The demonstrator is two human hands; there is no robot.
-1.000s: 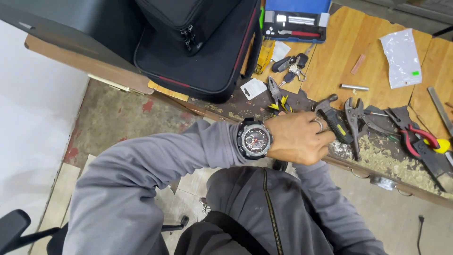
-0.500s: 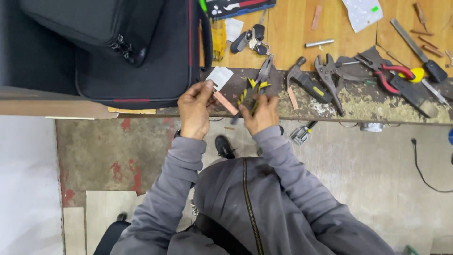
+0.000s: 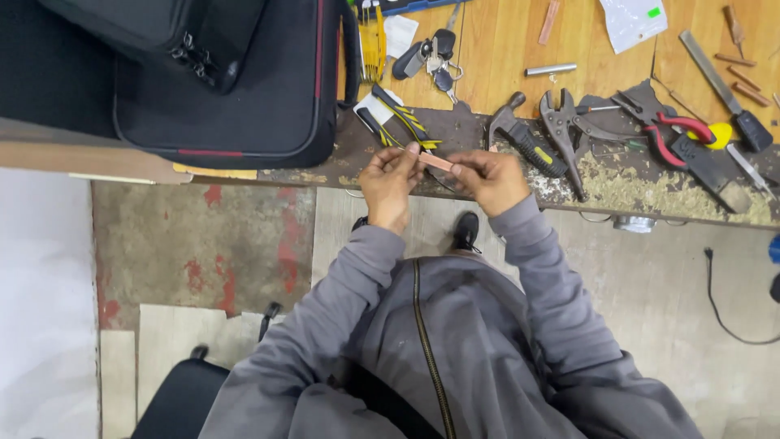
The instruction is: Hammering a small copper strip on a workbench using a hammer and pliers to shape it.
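We note both hands raised just in front of the worktop [image 3: 390, 175] edge, sharing one small flat pinkish strip [image 3: 436, 162]; the left hand [image 3: 388, 183] pinches its left end between thumb and fingers, the right hand [image 3: 487, 179] closes on the other end, so both sets of fingers are shut on the strip, which hangs in the air between them, roughly level and slightly tilted; it lies over the worktop's worn dark front margin but does not rest on it. Judged handling: light, thin, probably stiff (it spans the gap between the hands without visible sag, though the material cannot be told); likely to bend or snap if flexed hard; best held by the two ends, as now, with the middle left free; a smooth face might slip under a loose pinch. Around the hands: yellow-and-black pliers [image 3: 402, 122] just beyond the left fingers; a hammer [image 3: 524, 138] and grey locking pliers [image 3: 569, 130] to the right; red-handled cutters [image 3: 670, 130] further right; a bunch of keys [image 3: 435, 61] behind; a black case [image 3: 236, 89] at the left.
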